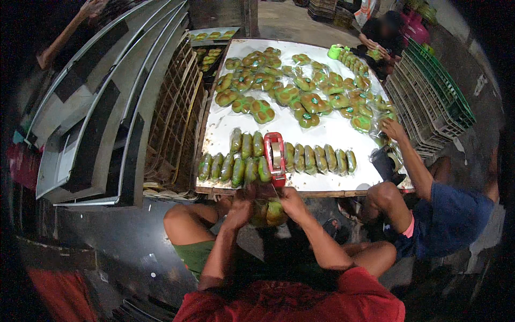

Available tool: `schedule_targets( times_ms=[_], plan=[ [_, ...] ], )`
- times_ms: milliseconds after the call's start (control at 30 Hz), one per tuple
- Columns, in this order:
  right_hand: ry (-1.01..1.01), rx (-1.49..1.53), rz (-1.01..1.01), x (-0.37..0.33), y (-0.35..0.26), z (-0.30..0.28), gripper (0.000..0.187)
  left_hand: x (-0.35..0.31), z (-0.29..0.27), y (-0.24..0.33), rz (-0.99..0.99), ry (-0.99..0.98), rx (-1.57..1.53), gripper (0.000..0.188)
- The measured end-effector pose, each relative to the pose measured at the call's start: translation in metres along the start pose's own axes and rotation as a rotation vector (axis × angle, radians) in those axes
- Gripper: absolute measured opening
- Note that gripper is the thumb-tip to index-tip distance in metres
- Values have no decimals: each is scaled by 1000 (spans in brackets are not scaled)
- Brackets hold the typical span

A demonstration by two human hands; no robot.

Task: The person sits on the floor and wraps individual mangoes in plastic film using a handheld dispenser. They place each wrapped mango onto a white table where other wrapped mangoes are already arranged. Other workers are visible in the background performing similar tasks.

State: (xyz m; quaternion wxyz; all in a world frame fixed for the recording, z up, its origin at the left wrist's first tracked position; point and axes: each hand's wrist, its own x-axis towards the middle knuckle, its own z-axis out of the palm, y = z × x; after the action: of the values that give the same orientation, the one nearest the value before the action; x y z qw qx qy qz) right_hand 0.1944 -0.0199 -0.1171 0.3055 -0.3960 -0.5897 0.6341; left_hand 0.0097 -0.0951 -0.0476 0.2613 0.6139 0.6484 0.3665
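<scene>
Just off the table's near edge, a clear plastic bag of green-brown buns (270,213) hangs over my lap between my two hands. My left hand (240,208) is closed at the bag's left side, its fingers partly dark and smeared. On the other side my right hand (292,203) pinches the bag near its top. Right ahead stands a red tape dispenser (281,173) with a roll of tape. Wrapped long buns (225,167) are lined up left of the dispenser, and another row of wrapped buns (320,159) lies to its right.
Many bagged round buns (289,94) cover the white table's (238,188) far half. Metal trays (102,107) and a crate (179,115) stand at left, stacked crates (429,94) at right. A co-worker's hand (393,130) touches bags beside a black tape dispenser (387,161). Another person (382,40) sits beyond.
</scene>
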Motion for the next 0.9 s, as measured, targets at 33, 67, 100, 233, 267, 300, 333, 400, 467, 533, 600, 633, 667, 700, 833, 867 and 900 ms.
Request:
schedule_targets(
  times_ms=[33, 67, 100, 233, 267, 300, 333, 400, 467, 533, 600, 633, 667, 700, 833, 867, 900],
  plan=[
    [64, -104, -60, -4, -22, 5, 25, -4, 7, -27, 94, 46, 233, 40],
    [130, -204, -121, -9, -43, 10, 26, -5, 6, -26, 41, 85, 235, 40],
    [118, -235, -180, -16, -58, 15, 24, -4, 6, -24, -5, 122, 233, 39],
    [79, -271, -220, -22, -55, 20, 23, 11, 15, -26, -219, 175, -166, 33],
    [71, -258, -177, -17, -44, 18, 24, 12, 18, -34, -198, 167, -179, 32],
    [61, -203, -182, -16, -41, 18, 24, 13, 20, -41, -176, 158, -193, 31],
    [62, -149, -185, -14, -38, 15, 23, 16, 15, -26, -201, 140, -267, 29],
    [61, 104, -88, -15, -38, 12, 22, 16, 9, -5, -281, 106, -592, 26],
    [54, 504, 110, -15, -40, 12, 21, 14, 5, 4, -382, 70, -1091, 25],
    [47, 380, 63, -12, -28, 13, 24, 14, 13, 0, -328, 83, -1053, 24],
    [64, 252, -2, -6, -11, 14, 19, 12, 22, -20, -165, 122, -755, 24],
    [88, 185, -42, -3, -9, 14, 14, 10, 22, -29, -30, 151, -476, 23],
    [110, 118, -82, -1, -7, 14, 12, 7, 25, -35, 24, 140, -321, 23],
    [142, 81, -107, 0, -5, 13, 12, 6, 27, -42, 81, 141, -168, 23],
    [267, 96, -158, -6, -41, 17, 11, 9, 8, 13, -113, 1, -176, 21],
    [283, 141, -166, -7, -46, 18, 13, 10, 6, 19, -192, -19, -203, 21],
    [282, 97, -153, -8, -45, 15, 11, 11, 8, 20, -152, 4, -214, 21]
  ],
)
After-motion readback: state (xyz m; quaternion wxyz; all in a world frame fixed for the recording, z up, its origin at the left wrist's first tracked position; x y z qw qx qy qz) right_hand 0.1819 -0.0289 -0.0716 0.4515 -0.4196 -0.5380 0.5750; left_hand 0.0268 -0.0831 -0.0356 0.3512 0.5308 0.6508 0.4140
